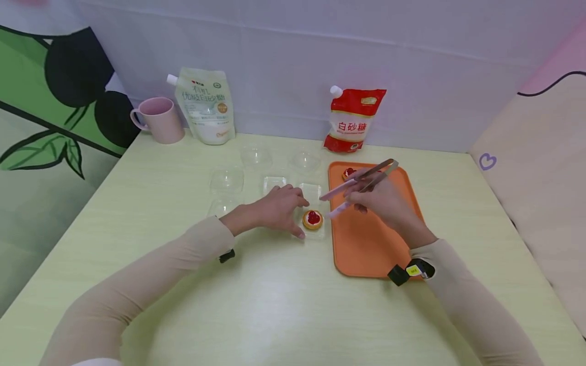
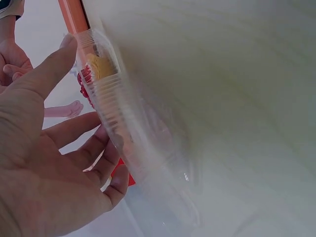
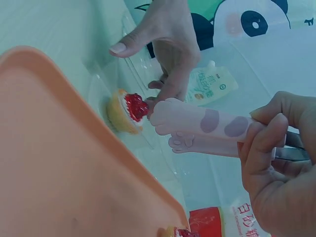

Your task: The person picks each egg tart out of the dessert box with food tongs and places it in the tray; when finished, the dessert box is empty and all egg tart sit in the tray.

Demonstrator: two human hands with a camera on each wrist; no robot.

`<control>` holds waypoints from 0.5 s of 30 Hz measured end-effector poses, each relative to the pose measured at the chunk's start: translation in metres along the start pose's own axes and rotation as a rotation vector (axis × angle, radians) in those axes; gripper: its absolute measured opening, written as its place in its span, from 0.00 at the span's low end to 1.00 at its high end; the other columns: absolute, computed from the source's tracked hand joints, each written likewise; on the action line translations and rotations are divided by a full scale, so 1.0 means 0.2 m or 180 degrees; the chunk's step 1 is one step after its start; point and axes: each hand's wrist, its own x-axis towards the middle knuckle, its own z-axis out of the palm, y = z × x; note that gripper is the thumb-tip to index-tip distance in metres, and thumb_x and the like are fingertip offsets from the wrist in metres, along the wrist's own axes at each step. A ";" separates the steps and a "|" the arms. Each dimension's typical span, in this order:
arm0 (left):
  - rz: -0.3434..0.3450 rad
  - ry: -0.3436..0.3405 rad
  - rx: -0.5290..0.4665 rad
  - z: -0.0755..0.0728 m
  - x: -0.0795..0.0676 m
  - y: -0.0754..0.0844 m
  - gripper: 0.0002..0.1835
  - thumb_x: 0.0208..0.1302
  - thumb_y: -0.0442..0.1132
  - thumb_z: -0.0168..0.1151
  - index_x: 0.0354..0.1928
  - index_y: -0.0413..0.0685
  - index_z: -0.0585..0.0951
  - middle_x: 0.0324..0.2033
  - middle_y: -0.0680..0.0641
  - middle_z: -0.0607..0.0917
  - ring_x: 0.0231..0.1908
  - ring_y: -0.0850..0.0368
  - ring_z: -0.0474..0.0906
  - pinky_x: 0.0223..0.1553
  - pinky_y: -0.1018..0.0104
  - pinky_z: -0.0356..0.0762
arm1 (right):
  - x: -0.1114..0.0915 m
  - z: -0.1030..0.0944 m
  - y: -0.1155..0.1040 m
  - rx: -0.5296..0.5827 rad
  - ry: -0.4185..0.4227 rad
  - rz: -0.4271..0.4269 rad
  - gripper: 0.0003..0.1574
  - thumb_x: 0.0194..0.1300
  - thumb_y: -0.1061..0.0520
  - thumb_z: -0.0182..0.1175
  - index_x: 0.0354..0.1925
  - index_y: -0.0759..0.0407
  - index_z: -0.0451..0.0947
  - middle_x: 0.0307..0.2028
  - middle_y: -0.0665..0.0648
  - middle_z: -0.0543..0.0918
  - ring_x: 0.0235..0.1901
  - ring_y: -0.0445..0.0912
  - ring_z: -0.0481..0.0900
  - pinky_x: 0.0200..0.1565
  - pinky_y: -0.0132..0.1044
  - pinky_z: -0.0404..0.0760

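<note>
A small tart (image 1: 313, 219) with red fruit and cream sits in a clear plastic container (image 1: 320, 235). My left hand (image 1: 279, 206) is at the container's left side, thumb and fingers spread along its edge; in the left wrist view the thumb (image 2: 54, 66) touches its rim. My right hand (image 1: 382, 198) holds metal tongs (image 3: 197, 121) with pink paw-shaped tips. Those tips are beside the tart, slightly apart, with nothing between them. Another tart (image 1: 349, 173) lies at the far end of the orange tray (image 1: 361, 249), partly hidden by the right hand.
More clear plastic containers (image 1: 227, 180) stand left of and behind the left hand. Along the back are a pink mug (image 1: 162, 122), a pale green sugar pouch (image 1: 206, 109) and a red sugar pouch (image 1: 354, 122). The wall rises behind them.
</note>
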 end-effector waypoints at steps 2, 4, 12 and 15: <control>-0.0003 0.0022 -0.0027 0.00 0.00 0.00 0.42 0.48 0.59 0.78 0.63 0.45 0.79 0.54 0.46 0.80 0.53 0.50 0.71 0.52 0.55 0.68 | 0.00 0.02 0.00 -0.0043 -0.0005 0.0086 0.19 0.64 0.63 0.65 0.53 0.62 0.78 0.35 0.59 0.87 0.20 0.45 0.75 0.26 0.32 0.77; -0.0009 0.0030 -0.0051 0.01 0.00 0.01 0.42 0.48 0.58 0.79 0.63 0.45 0.79 0.53 0.46 0.80 0.53 0.50 0.71 0.51 0.55 0.68 | 0.00 0.05 0.00 -0.0101 -0.0041 0.0155 0.20 0.64 0.63 0.65 0.54 0.62 0.78 0.37 0.61 0.87 0.21 0.45 0.76 0.27 0.32 0.78; -0.0017 0.0043 -0.0039 0.00 -0.01 0.01 0.41 0.48 0.58 0.79 0.62 0.45 0.80 0.52 0.46 0.80 0.53 0.49 0.71 0.49 0.56 0.67 | 0.00 0.13 0.01 -0.0209 -0.0184 0.0012 0.19 0.62 0.66 0.64 0.52 0.65 0.78 0.34 0.62 0.86 0.20 0.44 0.75 0.24 0.31 0.76; -0.0015 0.0055 -0.0042 0.00 -0.01 0.01 0.41 0.48 0.58 0.79 0.62 0.44 0.80 0.53 0.46 0.80 0.53 0.49 0.71 0.50 0.56 0.67 | 0.00 0.15 0.01 -0.0306 -0.0179 -0.0082 0.19 0.62 0.66 0.64 0.52 0.65 0.78 0.34 0.63 0.85 0.19 0.44 0.74 0.23 0.31 0.75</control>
